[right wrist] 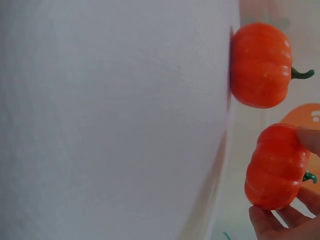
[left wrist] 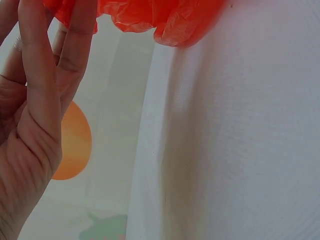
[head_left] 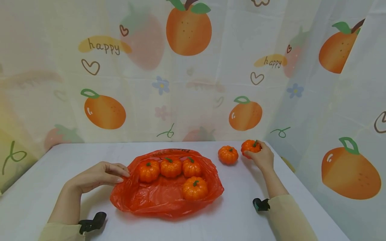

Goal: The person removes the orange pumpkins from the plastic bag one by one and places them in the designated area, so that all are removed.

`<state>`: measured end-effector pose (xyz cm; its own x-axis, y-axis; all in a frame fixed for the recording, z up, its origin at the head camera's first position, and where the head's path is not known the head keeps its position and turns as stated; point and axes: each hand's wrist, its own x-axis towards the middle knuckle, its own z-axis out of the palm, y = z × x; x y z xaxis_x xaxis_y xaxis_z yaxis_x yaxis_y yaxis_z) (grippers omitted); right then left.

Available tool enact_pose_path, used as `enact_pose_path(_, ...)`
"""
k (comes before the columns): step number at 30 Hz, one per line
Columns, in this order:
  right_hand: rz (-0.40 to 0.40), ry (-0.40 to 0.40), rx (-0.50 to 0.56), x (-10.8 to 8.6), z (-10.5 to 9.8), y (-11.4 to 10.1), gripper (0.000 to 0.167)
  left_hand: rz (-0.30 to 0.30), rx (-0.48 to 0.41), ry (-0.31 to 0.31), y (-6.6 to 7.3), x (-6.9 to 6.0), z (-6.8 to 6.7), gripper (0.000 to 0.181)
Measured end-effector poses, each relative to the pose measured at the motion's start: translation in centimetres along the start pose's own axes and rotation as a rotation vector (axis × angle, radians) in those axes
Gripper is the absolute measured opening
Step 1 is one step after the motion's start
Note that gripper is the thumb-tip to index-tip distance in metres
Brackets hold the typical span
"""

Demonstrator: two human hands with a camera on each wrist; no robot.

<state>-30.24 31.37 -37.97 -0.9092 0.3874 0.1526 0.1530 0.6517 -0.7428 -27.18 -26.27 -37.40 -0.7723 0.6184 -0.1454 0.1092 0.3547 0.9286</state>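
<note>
Pumpkins: four in one bag left hand pinches, one right hand grips, one nearby.

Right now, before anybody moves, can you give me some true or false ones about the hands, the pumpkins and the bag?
1. The left hand touches the bag. True.
2. The right hand holds a pumpkin. True.
3. That pumpkin sits flat on the table. False: it is lifted off the table.
4. Three pumpkins are in the bag. False: four pumpkins are in it.
5. The bag is red. True.
6. The loose pumpkin, in nobody's hand and outside the bag, is left of the bag. False: the loose pumpkin is to the right of it.
</note>
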Motion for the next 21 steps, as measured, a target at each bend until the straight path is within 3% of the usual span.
enact_pose_path(21, 0.022, -0.153, -0.122, 0.26, -0.09, 0.87, 0.077, 0.001, -0.010, -0.006, -0.14, 0.05, -0.07, 0.033)
